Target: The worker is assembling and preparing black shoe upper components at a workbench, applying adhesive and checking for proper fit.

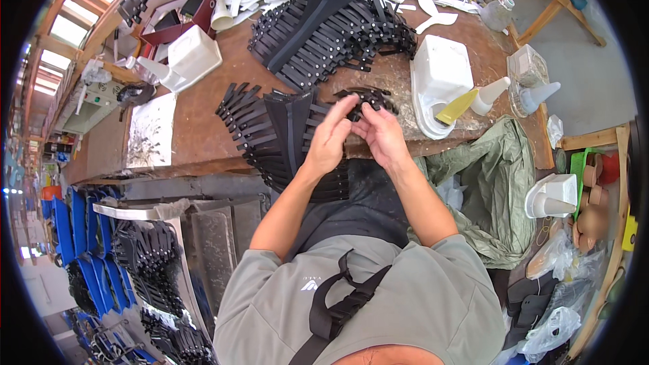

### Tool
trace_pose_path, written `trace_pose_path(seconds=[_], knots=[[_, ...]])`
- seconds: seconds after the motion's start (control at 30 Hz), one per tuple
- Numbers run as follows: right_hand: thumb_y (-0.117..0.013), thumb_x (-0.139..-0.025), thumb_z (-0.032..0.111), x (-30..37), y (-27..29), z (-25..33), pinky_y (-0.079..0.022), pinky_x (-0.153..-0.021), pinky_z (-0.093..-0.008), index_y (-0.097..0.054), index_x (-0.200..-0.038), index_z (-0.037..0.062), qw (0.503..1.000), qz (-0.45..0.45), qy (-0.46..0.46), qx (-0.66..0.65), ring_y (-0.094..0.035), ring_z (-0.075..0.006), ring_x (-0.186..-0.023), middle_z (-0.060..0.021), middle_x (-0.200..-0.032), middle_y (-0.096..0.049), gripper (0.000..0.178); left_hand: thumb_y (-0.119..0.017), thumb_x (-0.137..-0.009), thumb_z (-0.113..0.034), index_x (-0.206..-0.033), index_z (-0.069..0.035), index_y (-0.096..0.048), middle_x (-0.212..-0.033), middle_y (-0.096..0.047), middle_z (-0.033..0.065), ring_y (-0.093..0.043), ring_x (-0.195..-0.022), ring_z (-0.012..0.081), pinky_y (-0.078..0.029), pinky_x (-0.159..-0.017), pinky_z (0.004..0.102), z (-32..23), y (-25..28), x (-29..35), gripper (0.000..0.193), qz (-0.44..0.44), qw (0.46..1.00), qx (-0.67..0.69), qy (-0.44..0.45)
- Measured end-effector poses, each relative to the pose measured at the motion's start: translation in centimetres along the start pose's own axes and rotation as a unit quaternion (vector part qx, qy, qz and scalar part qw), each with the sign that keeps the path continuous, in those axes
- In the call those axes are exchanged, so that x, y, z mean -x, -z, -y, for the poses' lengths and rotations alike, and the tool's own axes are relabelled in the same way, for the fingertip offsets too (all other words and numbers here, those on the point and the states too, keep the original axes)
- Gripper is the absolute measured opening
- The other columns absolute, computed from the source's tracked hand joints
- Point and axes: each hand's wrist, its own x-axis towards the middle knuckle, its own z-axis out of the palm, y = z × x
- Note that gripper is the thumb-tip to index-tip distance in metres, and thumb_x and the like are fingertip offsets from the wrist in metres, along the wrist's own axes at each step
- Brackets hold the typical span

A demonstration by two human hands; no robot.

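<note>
Head view: both hands are meeting over the table (203, 135) edge, left hand (329, 140) and right hand (382, 136) pinching one black strap (357, 109) between curled fingertips; its long axis is running away toward the far strap pile (324, 27).

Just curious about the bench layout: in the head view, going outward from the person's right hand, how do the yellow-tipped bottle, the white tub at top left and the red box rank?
From the right hand:
1. Yellow-tipped bottle, just right.
2. White tub, far left.
3. Red box, beyond the tub.
</note>
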Motion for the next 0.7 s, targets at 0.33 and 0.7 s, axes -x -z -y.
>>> trace_pose_path(seconds=[0.33,0.7], knots=[[-0.054,-0.094,0.013,1.9,-1.0,-2.0,-0.048,-0.085,-0.0318,-0.056,-0.113,0.0094,0.991,0.010,0.096,-0.093,-0.061,-0.0142,-0.095,-0.0025,-0.106,-0.063,0.019,-0.055,-0.089,-0.042,-0.115,0.008,-0.058,-0.133,-0.046,0.0249,-0.035,-0.131,0.0378,-0.020,-0.111,0.0441,-0.3,2.6,1.0,0.056,-0.105,0.903,-0.417,0.015],[-0.063,-0.089,0.013,0.0,-0.6,-0.7,-0.048,-0.078,-0.0255,-0.059,-0.109,0.0049,0.997,-0.034,0.061,0.041,-0.060,-0.0106,-0.093,-0.0034,-0.106,-0.064,0.022,-0.058,-0.089,-0.033,-0.128,-0.001,-0.051,-0.136,-0.044,0.0209,-0.033,-0.133,0.0364,-0.020,-0.112,0.0438,0.1,1.3,1.5,0.051,0.009,0.908,-0.418,-0.014]])
